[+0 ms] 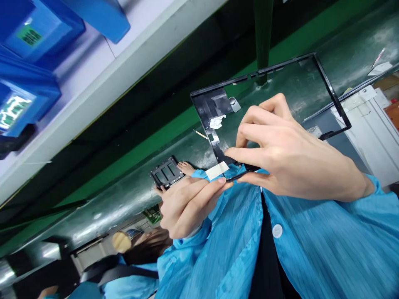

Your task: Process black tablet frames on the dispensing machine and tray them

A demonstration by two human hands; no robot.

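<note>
A thin black rectangular frame (330, 87), like a screen bezel, is held tilted in front of my blue jacket. My right hand (277, 145) is closed on its near edge, thumb and fingers pinching the rim by the lower corner. At that same corner my left hand (190, 203) is closed, with its fingertips pressed on the frame. A short cream strip of tape (217, 170) lies across the corner, just above my left fingertips. Crumpled white scraps (217, 121) and a small metal piece with a round top (233, 104) appear near the frame's left side.
Blue bins (40, 33) stand on a pale shelf (102, 54) at upper left. A green bench (124, 187) runs diagonally behind the frame. Beside my left hand, another person's hand (186, 168) touches a black slotted panel (167, 172). A white metal cabinet (370, 133) is at right.
</note>
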